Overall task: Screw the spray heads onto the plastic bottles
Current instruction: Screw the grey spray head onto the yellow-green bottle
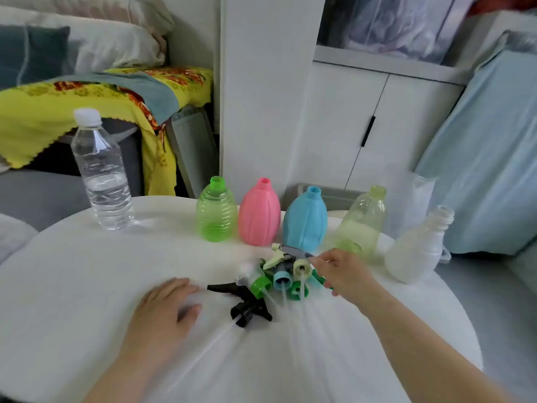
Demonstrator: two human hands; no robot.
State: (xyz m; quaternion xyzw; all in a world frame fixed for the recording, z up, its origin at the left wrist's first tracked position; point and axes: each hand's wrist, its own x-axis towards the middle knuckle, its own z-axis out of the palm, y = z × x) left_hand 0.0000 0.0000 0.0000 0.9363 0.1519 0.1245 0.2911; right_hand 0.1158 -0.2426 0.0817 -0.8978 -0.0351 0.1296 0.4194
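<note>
Five open-necked plastic bottles stand in a row at the far side of the white round table (87, 271): green (216, 212), pink (258, 213), blue (305, 225), pale yellow-green (363, 225) and clear (418, 251). In front of them lies a pile of spray heads (283, 279) with dip tubes pointing toward me; a black spray head (250, 308) lies nearest. My right hand (343, 274) reaches into the pile's right side, its fingers curled around a green spray head (321, 279). My left hand (162, 309) rests flat on the table left of the pile, holding nothing.
A capped clear water bottle (100, 175) stands at the table's back left. Behind the table are a white cabinet (348, 126), a sofa with a yellow cloth (43, 112), and pale blue fabric (488, 155) at the right.
</note>
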